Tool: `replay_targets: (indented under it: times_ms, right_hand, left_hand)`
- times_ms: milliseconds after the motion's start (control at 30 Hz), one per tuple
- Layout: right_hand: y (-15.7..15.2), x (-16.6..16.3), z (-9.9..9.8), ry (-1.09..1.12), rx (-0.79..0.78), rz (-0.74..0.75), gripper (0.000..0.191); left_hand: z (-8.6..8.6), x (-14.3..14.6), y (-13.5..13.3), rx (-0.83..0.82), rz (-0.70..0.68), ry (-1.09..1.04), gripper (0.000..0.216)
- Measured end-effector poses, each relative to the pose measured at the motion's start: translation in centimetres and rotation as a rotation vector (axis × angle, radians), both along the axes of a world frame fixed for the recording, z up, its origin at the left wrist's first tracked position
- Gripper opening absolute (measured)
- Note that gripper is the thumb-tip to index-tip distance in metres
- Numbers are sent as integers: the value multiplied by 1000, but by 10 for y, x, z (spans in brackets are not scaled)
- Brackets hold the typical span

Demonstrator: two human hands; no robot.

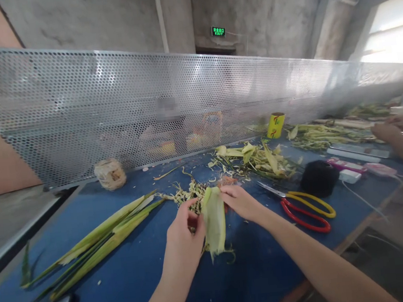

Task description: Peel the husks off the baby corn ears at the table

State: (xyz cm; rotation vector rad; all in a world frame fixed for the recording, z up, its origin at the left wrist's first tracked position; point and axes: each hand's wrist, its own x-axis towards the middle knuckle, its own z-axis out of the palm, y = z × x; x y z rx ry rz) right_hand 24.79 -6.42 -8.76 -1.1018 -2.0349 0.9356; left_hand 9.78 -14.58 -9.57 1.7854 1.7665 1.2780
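Observation:
A pale green corn husk-like leaf piece (214, 221) hangs between my two hands over the blue table. My right hand (240, 202) pinches its upper right edge. On its left side, my left hand (186, 231) has its fingers curled in a pinch against the leaf's edge. Behind the leaf lies a heap of small dried plant bits (189, 192), partly covered by my hands. Long green leaves (113, 240) lie to the left. Scissors (299, 205) with one red and one yellow handle rest to the right of my right hand.
A perforated metal screen (140, 104) runs along the table's back edge. Near it stand a ball of twine (110, 174) and a yellow can (275, 125). Leaf scraps (259, 159) and a black yarn roll (320, 179) lie to the right. Another person's hands (399, 129) are at far right.

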Motion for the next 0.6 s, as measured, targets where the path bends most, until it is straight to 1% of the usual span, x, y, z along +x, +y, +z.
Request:
replay_targets:
  times_ms: [67,167,233,300,367,467,600]
  right_hand:
    - [1,2,2,27,-60,8,22]
    - [2,5,2,135,-172,27,21]
    - [3,5,1,224,-216,53,20]
    - [4,5,0,294,-241,86,20]
    - [4,5,-1,327,-248,118,21]
    - [4,6,-1,307,-222,153,21]
    - [3,7,0,265,-201,146,21]
  left_hand:
    - [-1,-2,3,-27,-1,-97,32]
    - [-1,-6,8,-67,-8,-252,36]
    - [-1,-8,10,-76,-8,-311,39]
    - [0,-8,10,-72,-1,-327,40]
    - [1,-8,9,-67,-1,-337,41]
    - [2,-6,9,-57,-7,-363,44]
    - [2,-5,8,-38,-22,-355,42]
